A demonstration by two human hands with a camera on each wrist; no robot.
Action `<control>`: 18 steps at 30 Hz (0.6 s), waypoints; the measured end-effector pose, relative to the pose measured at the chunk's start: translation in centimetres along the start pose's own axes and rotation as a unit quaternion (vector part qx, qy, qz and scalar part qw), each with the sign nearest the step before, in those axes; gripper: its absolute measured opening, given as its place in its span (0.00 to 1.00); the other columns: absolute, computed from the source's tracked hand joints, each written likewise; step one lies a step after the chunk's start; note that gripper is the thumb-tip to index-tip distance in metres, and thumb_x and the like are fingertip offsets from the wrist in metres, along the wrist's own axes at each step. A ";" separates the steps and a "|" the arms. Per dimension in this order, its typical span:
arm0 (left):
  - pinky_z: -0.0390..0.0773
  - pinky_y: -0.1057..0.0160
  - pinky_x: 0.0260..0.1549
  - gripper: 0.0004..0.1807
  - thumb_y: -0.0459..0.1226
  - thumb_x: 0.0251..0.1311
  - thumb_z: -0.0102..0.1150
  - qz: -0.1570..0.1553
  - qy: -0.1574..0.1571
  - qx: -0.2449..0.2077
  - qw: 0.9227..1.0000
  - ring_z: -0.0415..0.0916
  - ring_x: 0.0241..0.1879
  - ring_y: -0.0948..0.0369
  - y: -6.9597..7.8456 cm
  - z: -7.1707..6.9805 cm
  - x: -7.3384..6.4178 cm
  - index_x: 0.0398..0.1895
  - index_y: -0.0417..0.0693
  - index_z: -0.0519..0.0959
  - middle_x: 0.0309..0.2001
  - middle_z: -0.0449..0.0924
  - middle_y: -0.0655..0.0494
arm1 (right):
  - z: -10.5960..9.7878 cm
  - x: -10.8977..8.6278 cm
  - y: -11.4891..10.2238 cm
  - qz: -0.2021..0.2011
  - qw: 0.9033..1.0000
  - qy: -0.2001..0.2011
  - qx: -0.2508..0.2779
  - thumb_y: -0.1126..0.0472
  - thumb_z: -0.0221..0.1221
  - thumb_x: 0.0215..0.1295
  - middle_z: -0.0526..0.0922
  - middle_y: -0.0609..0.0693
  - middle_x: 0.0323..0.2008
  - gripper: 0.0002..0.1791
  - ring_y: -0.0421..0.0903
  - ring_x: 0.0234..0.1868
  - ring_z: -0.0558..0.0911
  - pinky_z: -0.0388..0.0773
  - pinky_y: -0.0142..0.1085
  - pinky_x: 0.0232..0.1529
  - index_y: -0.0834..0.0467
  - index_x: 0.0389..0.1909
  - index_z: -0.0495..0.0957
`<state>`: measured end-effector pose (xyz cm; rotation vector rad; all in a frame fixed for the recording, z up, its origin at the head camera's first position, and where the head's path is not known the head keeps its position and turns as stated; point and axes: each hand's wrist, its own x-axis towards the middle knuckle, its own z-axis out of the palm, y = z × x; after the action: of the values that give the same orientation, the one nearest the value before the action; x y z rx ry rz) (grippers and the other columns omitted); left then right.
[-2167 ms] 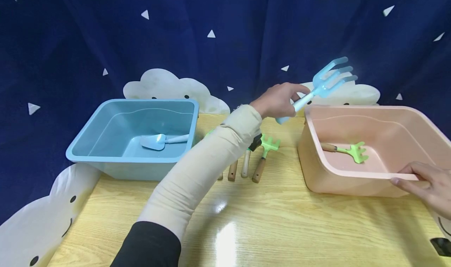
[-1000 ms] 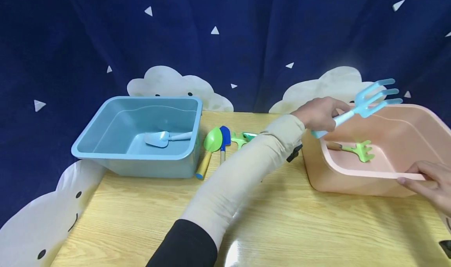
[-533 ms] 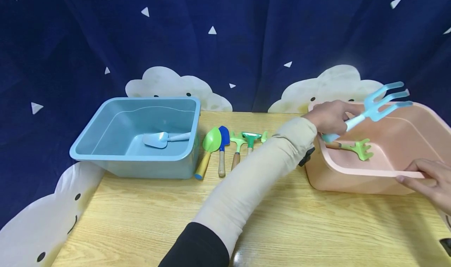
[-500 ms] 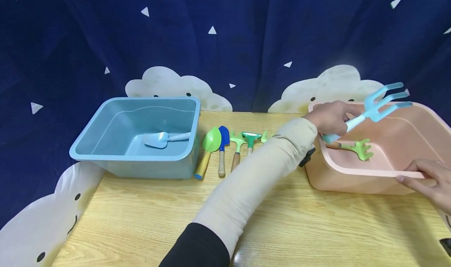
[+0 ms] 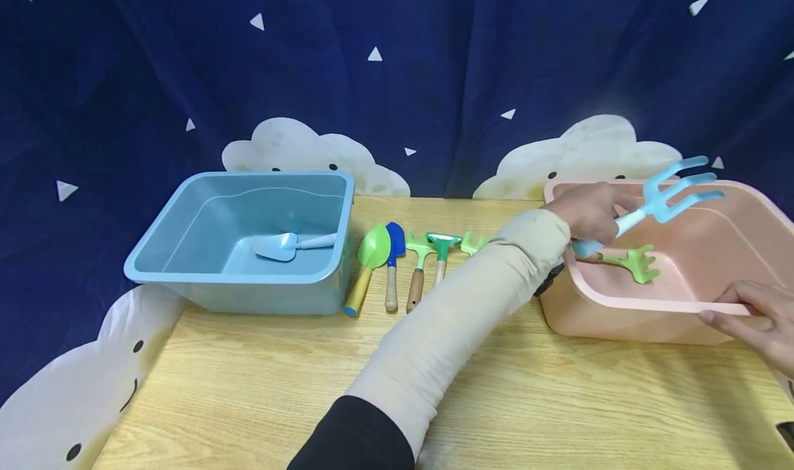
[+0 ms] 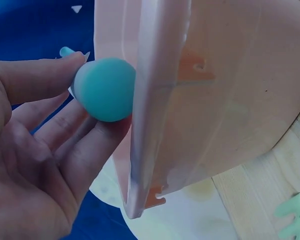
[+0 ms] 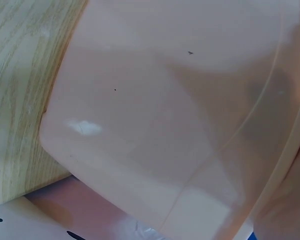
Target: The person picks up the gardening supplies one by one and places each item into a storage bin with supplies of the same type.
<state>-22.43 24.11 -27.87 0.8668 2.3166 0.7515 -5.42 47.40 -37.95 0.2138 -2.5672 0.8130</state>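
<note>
With my left hand (image 5: pixel 589 211) I grip a light blue hand fork (image 5: pixel 666 198) by its handle, over the left end of the pink bin (image 5: pixel 657 306). The tines point up and to the right, and the handle's round turquoise end (image 6: pixel 110 90) shows beside the rim in the left wrist view. My right hand (image 5: pixel 753 322) pinches the bin's front rim, thumb outside and fingers over the edge. Inside the bin lies a green hand rake (image 5: pixel 637 263), its handle partly hidden under the left hand. Only a blurred edge of the right hand shows in the right wrist view.
A blue bin (image 5: pixel 236 277) at the left holds a light blue trowel (image 5: pixel 279 246). Between the bins lie a green trowel (image 5: pixel 374 246), a blue spade (image 5: pixel 395 239), a green rake (image 5: pixel 420 246), a green hoe-like tool (image 5: pixel 443 242) and another green rake (image 5: pixel 473 242), partly behind my arm.
My left hand has carried the blue hand fork rightwards from beside the pink bin to over it, then lowered it slightly. The right hand still holds the rim.
</note>
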 end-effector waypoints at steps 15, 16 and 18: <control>0.73 0.74 0.23 0.31 0.33 0.63 0.56 0.003 0.018 0.054 0.998 0.72 0.26 0.69 0.0 0.0 0.4 0.65 0.76 0.73 0.50 0.77 0.74 | -0.3 -0.3 0.0 0.026 0.998 -0.020 -0.053 0.69 0.69 0.48 0.65 0.33 0.18 0.17 0.28 0.27 0.60 0.51 0.27 0.29 0.43 0.21 0.76; 0.72 0.74 0.24 0.30 0.33 0.63 0.56 0.003 0.019 0.058 0.998 0.73 0.28 0.70 0.1 0.0 0.3 0.64 0.77 0.73 0.52 0.77 0.75 | -0.4 -0.3 0.0 0.027 0.998 -0.022 -0.057 0.69 0.69 0.48 0.65 0.33 0.18 0.17 0.28 0.27 0.60 0.51 0.26 0.30 0.43 0.21 0.76; 0.72 0.74 0.24 0.27 0.35 0.65 0.55 0.003 0.021 0.068 0.997 0.75 0.30 0.70 0.1 0.0 0.3 0.63 0.77 0.74 0.54 0.77 0.77 | -0.5 -0.3 0.0 0.028 0.997 -0.024 -0.069 0.68 0.69 0.49 0.65 0.33 0.18 0.17 0.28 0.27 0.59 0.51 0.26 0.30 0.43 0.21 0.75</control>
<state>-22.64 24.42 -27.87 0.9256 2.4265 0.6269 -5.00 47.66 -37.72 0.1215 -2.6722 0.6548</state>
